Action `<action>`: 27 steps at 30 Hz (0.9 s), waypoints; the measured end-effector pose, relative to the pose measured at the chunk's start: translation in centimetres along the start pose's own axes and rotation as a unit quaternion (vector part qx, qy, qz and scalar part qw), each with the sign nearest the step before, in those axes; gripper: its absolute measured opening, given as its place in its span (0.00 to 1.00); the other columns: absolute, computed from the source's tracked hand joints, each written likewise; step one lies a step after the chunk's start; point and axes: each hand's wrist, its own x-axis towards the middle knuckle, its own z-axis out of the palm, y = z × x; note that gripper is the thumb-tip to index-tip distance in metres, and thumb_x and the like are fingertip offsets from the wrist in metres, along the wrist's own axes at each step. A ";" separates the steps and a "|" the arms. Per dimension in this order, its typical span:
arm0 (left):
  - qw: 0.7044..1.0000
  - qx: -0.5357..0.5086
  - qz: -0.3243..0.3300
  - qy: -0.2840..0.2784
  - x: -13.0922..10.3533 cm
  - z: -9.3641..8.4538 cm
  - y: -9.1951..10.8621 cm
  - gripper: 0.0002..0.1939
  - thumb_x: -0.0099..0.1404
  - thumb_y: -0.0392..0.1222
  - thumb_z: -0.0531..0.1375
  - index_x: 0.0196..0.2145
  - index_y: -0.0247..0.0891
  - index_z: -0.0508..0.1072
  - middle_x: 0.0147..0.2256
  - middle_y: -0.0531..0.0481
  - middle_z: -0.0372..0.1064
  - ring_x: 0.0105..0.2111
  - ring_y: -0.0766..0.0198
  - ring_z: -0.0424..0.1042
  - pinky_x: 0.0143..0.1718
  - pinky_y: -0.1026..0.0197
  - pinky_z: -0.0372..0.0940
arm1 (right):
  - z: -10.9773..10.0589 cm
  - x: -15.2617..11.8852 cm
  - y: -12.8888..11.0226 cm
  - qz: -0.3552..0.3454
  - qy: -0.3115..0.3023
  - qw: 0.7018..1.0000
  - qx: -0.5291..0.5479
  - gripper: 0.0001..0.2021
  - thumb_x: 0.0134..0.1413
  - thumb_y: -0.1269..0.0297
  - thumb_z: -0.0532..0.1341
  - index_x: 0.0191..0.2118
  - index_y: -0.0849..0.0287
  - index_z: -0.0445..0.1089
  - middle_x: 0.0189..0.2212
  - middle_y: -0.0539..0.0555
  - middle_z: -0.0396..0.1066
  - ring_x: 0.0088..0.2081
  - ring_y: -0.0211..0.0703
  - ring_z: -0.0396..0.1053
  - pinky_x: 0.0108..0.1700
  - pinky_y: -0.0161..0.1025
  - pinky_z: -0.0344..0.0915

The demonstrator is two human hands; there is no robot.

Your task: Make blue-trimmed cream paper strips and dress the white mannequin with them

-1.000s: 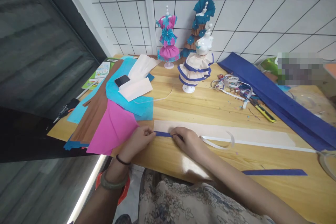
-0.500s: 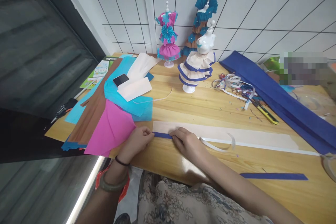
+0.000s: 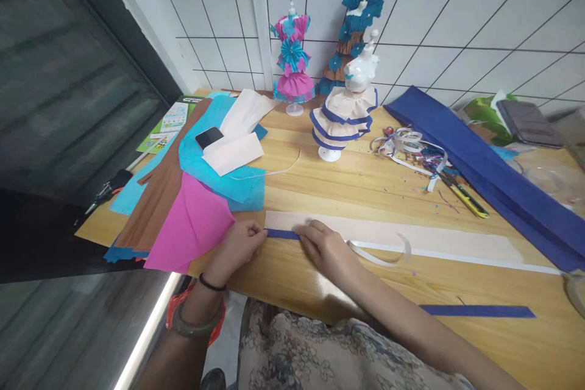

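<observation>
A narrow blue paper strip (image 3: 282,234) lies along the near edge of a long cream paper band (image 3: 329,226). My left hand (image 3: 244,244) pinches the strip's left end at the band's corner. Farther right on the same strip, my right hand (image 3: 326,247) has its thumb and fingers closed on it. Right of that hand, a white tape (image 3: 439,255) runs along the band's near edge, and a thin white peeled strip (image 3: 377,258) curls up from it. Another blue strip (image 3: 479,311) rests on the table beyond my right forearm.
Pink, brown and turquoise paper sheets (image 3: 192,225) lie at the left, with a phone (image 3: 209,138). Behind stand a dress form (image 3: 342,113) in ruffled cream and blue and two other dressed forms. A yellow cutter (image 3: 468,200), scraps and folded blue paper (image 3: 479,164) are at the right.
Both hands keep their hold on the blue strip with hardly any movement. The view has shifted slightly.
</observation>
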 end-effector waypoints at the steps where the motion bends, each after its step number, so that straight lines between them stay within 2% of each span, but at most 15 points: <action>1: 1.000 0.001 0.000 0.001 0.0 0.0 0.0 0.12 0.56 0.49 0.55 0.24 0.38 0.61 0.13 0.60 0.58 0.10 0.73 0.53 0.12 0.70 0.46 | 0.0 0.0 0.0 0.004 -0.001 1.000 0.000 0.16 0.63 0.65 0.46 0.48 0.52 0.68 0.41 0.55 0.68 0.43 0.43 0.68 0.36 0.35 0.64; 11: 1.000 0.016 -0.001 0.020 -0.5 0.1 0.9 0.12 0.56 0.48 0.55 0.23 0.38 0.60 0.12 0.60 0.57 0.10 0.73 0.54 0.13 0.69 0.47 | 0.3 0.1 0.2 -0.025 0.008 1.000 0.007 0.16 0.62 0.67 0.47 0.47 0.56 0.69 0.39 0.56 0.68 0.43 0.43 0.68 0.41 0.35 0.64; 17: 0.999 0.028 -0.001 0.022 -0.4 0.2 1.0 0.11 0.56 0.47 0.55 0.22 0.38 0.60 0.12 0.60 0.57 0.11 0.72 0.54 0.13 0.69 0.47 | 0.2 0.2 0.1 -0.025 0.005 1.000 -0.005 0.15 0.62 0.67 0.47 0.47 0.56 0.68 0.37 0.56 0.68 0.38 0.41 0.69 0.37 0.34 0.63; 27: 0.999 0.025 0.005 0.023 -0.4 0.1 0.7 0.12 0.55 0.47 0.55 0.22 0.38 0.60 0.13 0.59 0.58 0.11 0.73 0.54 0.13 0.69 0.47 | 0.1 0.2 0.1 -0.014 0.006 1.000 -0.006 0.15 0.62 0.67 0.47 0.47 0.55 0.69 0.39 0.56 0.68 0.41 0.42 0.68 0.36 0.34 0.63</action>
